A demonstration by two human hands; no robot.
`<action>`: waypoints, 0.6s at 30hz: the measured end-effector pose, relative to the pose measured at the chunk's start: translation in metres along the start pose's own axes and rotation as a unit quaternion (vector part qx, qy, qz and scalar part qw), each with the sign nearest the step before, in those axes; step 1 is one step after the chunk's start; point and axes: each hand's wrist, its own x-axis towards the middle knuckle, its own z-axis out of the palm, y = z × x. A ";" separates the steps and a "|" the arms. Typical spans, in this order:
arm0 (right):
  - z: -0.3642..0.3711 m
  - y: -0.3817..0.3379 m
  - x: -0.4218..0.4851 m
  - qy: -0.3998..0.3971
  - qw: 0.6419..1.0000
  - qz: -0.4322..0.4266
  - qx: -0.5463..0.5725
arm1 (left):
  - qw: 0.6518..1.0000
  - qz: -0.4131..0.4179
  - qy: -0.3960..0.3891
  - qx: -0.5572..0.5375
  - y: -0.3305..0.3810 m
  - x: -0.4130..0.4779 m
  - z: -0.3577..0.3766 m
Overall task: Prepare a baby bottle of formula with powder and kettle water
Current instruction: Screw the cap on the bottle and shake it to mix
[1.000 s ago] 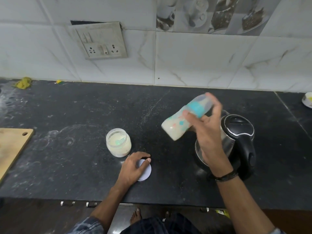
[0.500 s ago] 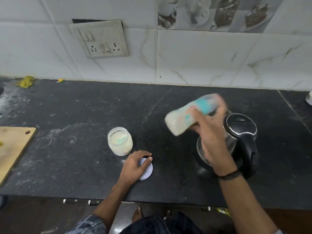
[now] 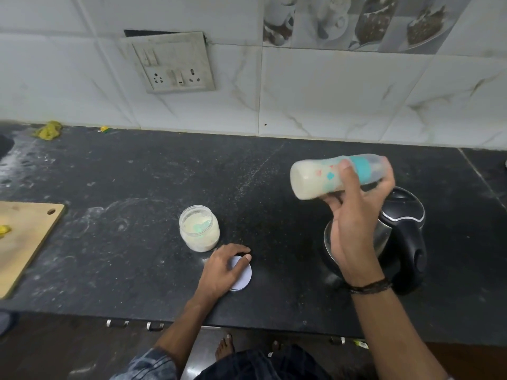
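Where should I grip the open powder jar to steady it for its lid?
Grip the powder jar round its side wall below the rim, coming from the left. It stands upright with the mouth open, so a top grasp would likely dip into powder, and the left hand holds the lid at its near right.

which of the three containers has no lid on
The powder jar on the counter: its mouth is open, its white lid lying under the left hand. The kettle is closed, the tilted baby bottle capped.
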 end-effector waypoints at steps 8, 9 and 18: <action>-0.001 -0.014 0.004 0.032 0.999 -0.030 0.031 | 1.000 -0.003 0.003 -0.002 -0.001 0.000 0.000; -0.001 -0.015 0.005 0.032 0.999 -0.028 0.021 | 1.000 -0.003 0.001 -0.002 -0.001 0.000 0.000; 0.003 -0.004 0.001 -0.019 0.999 0.010 -0.041 | 1.000 -0.002 -0.001 -0.001 -0.002 0.000 0.000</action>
